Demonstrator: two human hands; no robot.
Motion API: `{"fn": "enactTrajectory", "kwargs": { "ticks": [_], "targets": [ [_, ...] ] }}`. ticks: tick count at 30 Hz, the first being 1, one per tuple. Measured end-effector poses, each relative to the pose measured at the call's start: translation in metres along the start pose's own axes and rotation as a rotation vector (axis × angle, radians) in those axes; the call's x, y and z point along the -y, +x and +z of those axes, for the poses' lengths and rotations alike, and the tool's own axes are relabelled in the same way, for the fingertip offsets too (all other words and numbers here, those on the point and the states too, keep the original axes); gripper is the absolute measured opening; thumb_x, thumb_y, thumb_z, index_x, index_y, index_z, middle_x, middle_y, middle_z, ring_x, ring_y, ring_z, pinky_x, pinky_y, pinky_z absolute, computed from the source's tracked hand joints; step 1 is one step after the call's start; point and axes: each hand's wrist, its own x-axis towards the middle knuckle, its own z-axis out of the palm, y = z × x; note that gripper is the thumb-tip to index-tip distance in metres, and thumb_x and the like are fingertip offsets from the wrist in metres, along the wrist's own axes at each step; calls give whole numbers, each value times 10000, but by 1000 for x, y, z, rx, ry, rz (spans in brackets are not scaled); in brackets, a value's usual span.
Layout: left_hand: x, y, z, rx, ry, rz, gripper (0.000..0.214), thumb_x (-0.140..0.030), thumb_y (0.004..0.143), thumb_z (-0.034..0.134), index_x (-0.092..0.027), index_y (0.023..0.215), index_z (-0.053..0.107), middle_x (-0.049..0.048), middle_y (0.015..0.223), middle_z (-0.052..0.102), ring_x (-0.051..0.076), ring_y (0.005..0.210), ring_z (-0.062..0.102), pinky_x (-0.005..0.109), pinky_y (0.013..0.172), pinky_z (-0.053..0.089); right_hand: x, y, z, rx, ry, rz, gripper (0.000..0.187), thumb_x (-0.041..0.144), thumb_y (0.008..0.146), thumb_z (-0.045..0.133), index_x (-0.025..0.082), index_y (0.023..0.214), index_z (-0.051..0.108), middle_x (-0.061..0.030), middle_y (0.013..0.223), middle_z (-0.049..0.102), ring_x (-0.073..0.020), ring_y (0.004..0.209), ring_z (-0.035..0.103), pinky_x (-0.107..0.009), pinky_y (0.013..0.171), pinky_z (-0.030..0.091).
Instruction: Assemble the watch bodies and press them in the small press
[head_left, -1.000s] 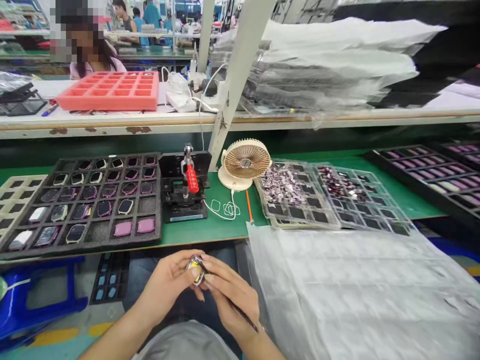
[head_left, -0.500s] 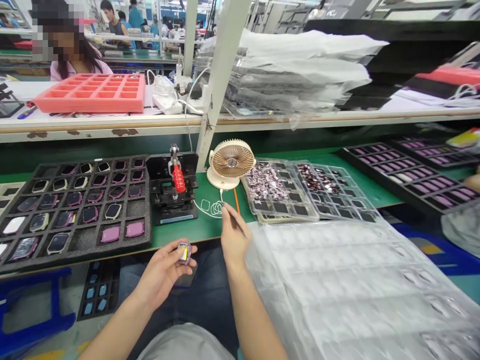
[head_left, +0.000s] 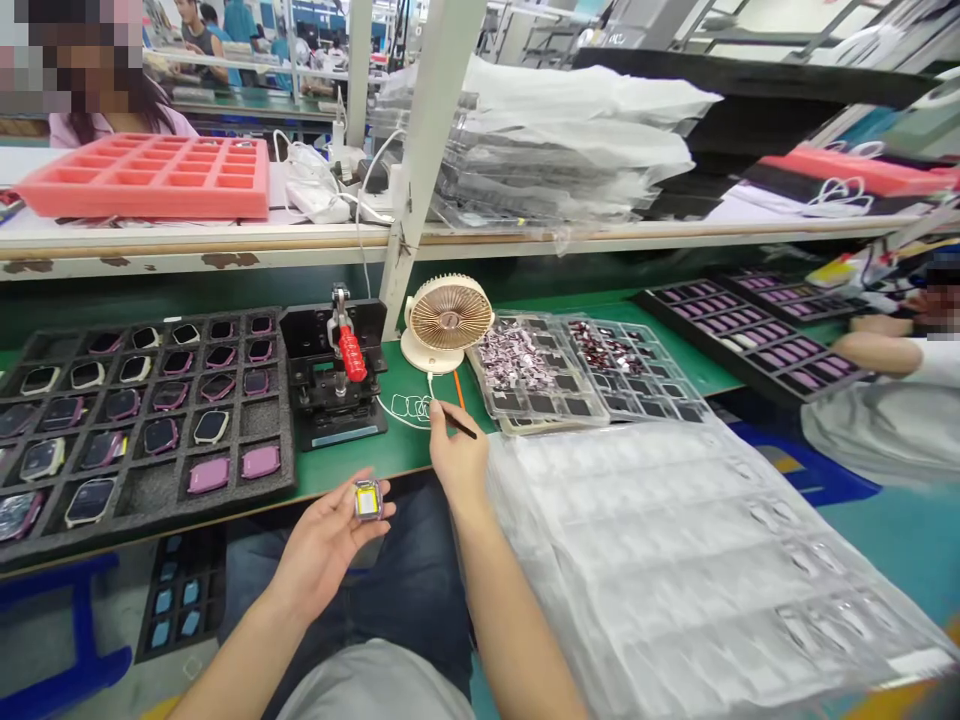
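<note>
My left hand [head_left: 319, 548] holds a small purple watch case [head_left: 367, 499] by its edges above my lap. The open side of the case faces up, with a yellow-edged white piece inside it. My right hand [head_left: 459, 462] is closed around black tweezers [head_left: 460, 424] near the bench edge; their tips are hidden by my fingers. Just beyond those fingers, several thin white rings [head_left: 409, 406] lie on the green bench, near a white cable. Left of the rings stands a black clamp press [head_left: 341, 385] with a red handle.
A foam tray [head_left: 150, 490] of watches fills the left. Behind my right hand are a fan [head_left: 448, 318] and clear trays [head_left: 536, 395] of small parts. Bagged plastic trays [head_left: 675, 560] cover the right. A co-worker's arm [head_left: 877, 350] is at far right, beside a black tray [head_left: 750, 335].
The view has swung slightly right. My left thumb has shifted off the watch case's face, showing more of its inside. The tweezers in my right hand now lie flatter.
</note>
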Motion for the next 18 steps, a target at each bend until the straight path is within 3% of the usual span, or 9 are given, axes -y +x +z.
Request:
{"fn": "enactTrajectory", "kwargs": {
  "ticks": [6, 10, 12, 14, 16, 18],
  "targets": [
    [3, -5, -9, -15, -51, 20, 481, -240, 892, 805, -194, 1362, 709, 200, 1274, 755, 276, 987, 767, 332, 757, 625, 19, -6, -11, -17, 21, 61, 463, 545, 1029, 512, 170, 1024, 783, -120, 994, 811, -269, 925, 752, -374, 851, 570],
    [11, -5, -18, -55, -33, -29, 440, -269, 786, 899, -182, 1201, 784, 177, 1257, 769, 282, 986, 772, 323, 766, 641, 39, -40, -53, 38, 66, 47, 494, 521, 1092, 427, 208, 924, 769, -64, 972, 807, -205, 905, 747, -304, 855, 567],
    [15, -4, -23, -81, 8, -89, 485, -311, 764, 915, -221, 1220, 776, 151, 1307, 758, 278, 1008, 774, 311, 770, 648, 38, -53, -90, 59, 17, 53, 520, 492, 1125, 339, 202, 978, 745, -63, 985, 793, -182, 874, 731, -285, 833, 563],
    [20, -3, -28, -111, 70, -159, 504, -356, 753, 918, -267, 1227, 770, 108, 1330, 758, 273, 1036, 777, 292, 782, 653, 25, -52, -137, 70, -231, 118, 487, 454, 1138, 306, 205, 1082, 721, -55, 970, 776, -173, 856, 716, -275, 812, 555],
    [24, -2, -33, -129, 148, -203, 498, -394, 723, 931, -294, 1188, 783, 69, 1321, 769, 292, 1093, 770, 279, 803, 656, 2, -34, -196, 56, -560, 253, 384, 409, 1129, 382, 215, 1147, 713, -50, 977, 767, -185, 916, 716, -286, 853, 548],
    [28, -1, -37, -125, 226, -226, 531, -422, 668, 956, -300, 1159, 792, 59, 1332, 765, 344, 1190, 733, 284, 816, 663, -28, -7, -261, 7, -702, 388, 262, 358, 1082, 536, 183, 1089, 730, -82, 1004, 760, -223, 993, 711, -345, 928, 547]
  ]
}}
